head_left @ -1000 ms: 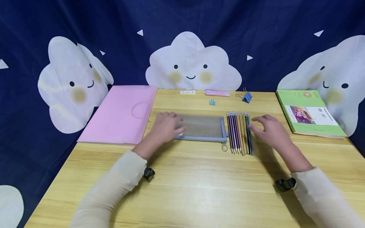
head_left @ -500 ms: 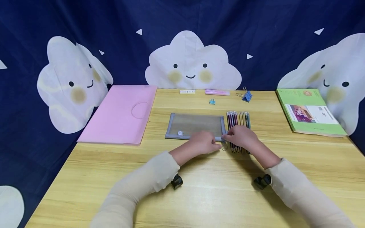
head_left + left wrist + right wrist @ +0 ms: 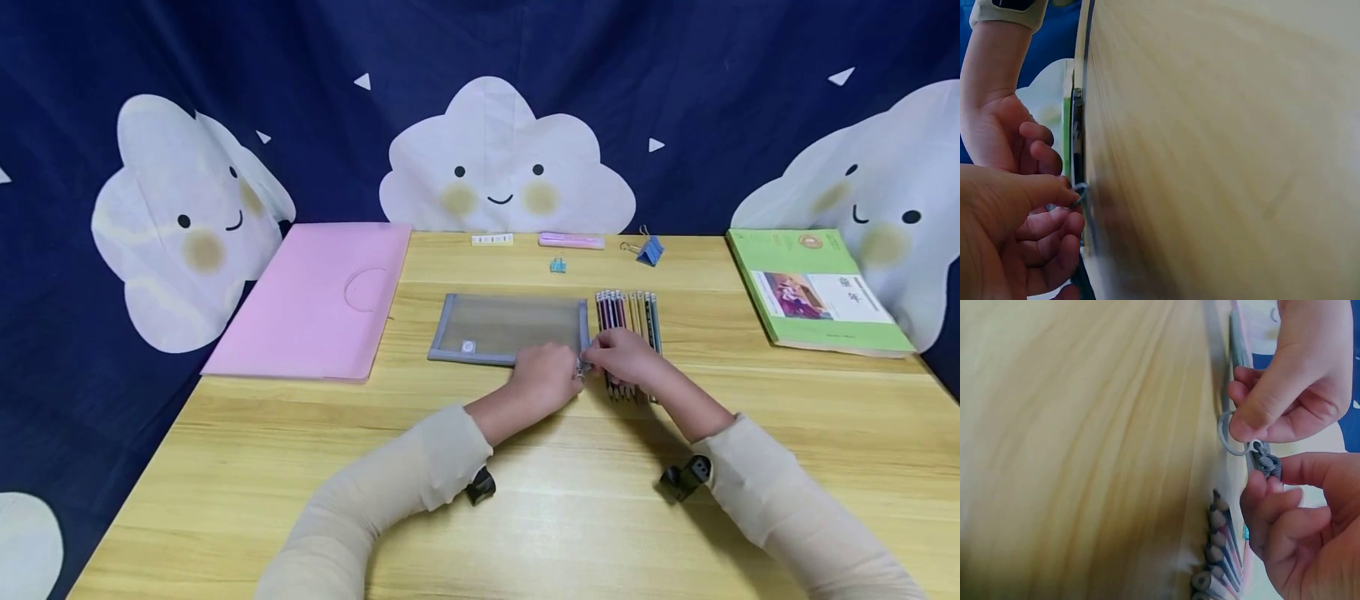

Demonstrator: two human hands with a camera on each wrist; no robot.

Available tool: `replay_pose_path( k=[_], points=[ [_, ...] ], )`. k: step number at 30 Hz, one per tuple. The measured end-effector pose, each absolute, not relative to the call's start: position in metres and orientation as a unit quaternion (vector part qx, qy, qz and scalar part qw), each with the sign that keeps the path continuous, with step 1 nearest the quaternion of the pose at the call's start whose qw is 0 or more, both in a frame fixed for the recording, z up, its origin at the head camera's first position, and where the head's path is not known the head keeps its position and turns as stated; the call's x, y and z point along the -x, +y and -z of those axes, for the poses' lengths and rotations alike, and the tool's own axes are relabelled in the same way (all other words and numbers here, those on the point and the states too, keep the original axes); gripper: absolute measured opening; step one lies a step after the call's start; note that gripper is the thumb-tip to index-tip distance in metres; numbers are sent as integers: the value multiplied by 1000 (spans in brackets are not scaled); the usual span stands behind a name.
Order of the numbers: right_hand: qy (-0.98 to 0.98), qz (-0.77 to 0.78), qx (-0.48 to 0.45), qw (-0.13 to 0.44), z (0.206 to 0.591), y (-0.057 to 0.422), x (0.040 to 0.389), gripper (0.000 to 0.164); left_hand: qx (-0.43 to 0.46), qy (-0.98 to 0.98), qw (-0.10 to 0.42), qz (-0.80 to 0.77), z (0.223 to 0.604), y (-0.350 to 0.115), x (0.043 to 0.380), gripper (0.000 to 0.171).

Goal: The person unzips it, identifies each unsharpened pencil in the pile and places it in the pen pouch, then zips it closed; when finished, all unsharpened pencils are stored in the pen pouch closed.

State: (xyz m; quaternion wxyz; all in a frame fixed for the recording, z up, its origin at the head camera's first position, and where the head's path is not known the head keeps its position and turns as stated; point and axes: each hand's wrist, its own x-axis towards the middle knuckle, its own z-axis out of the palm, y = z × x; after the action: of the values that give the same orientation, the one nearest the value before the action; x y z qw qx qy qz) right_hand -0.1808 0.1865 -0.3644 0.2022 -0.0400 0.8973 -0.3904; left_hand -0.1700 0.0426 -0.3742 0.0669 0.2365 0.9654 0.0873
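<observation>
The person's left grip (image 3: 546,379) pinches a round metal ring (image 3: 1220,432) while the right grip (image 3: 626,358) pinches a small grey fabric tab (image 3: 1267,464), both at the near right corner of a rectangular grey-edged mesh pouch (image 3: 510,323) on the pale wooden tabletop (image 3: 570,525). Slim multicoloured wooden pencils (image 3: 612,310) lie just right of the pouch.

Long beige sleeves (image 3: 420,463) look wrinkled, each with a small black wrist camera (image 3: 686,478).
</observation>
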Motion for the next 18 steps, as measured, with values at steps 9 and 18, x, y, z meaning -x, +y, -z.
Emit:
replay_pose_path(
  k=[9,18],
  points=[
    [802,536,12,265,359,187,181,11,-218,970,78,-75,353,10,170,29],
    [771,570,14,284,360,203,186,12,-102,989,92,-44,344,-78,184,24]
  ],
)
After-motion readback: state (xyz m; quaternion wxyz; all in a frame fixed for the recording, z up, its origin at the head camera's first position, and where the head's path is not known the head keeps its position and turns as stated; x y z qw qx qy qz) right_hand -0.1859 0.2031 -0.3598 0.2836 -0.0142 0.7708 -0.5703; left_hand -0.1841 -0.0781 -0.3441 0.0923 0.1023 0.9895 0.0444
